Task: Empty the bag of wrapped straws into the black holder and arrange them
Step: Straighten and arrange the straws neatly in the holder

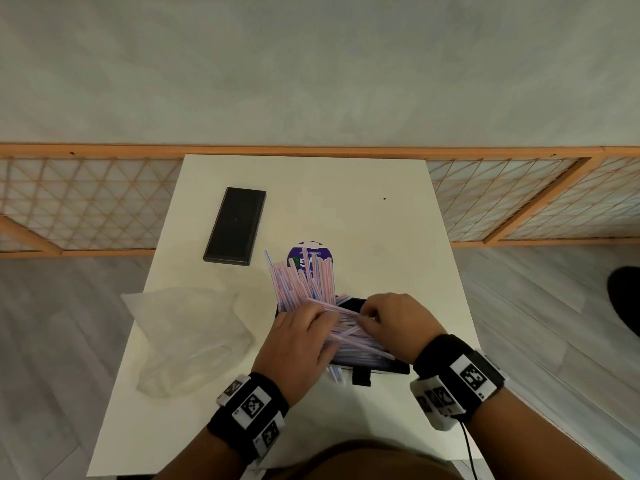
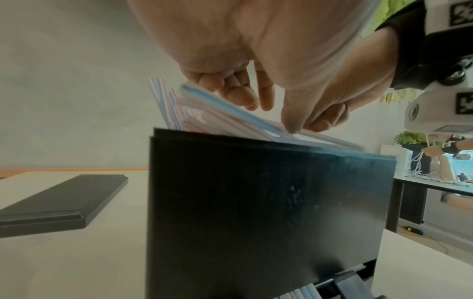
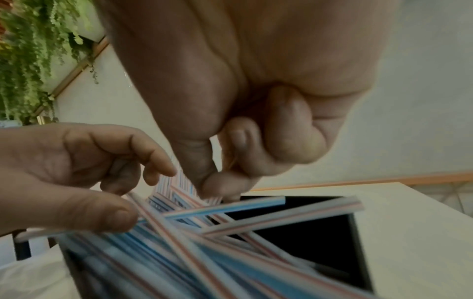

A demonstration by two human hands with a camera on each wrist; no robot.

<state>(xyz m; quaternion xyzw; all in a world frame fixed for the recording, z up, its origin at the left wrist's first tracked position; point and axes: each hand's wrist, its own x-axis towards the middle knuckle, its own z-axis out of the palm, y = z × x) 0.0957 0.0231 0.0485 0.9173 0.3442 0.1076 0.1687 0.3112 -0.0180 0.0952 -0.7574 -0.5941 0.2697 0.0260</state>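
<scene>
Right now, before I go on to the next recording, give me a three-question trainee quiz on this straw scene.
1. True or false: the clear plastic bag lies on the table to the left of the black holder.
2. Which hand pinches straws between thumb and fingertips? A) left hand B) right hand C) neither
3. Fill in: the flat black lid lies on the table, ____ the holder and not touching it.

Key
1. True; the bag lies slack on the table, with no straws visible in it.
2. B; the left hand rests its fingers on the pile.
3. Beyond, toward the far left.
</scene>
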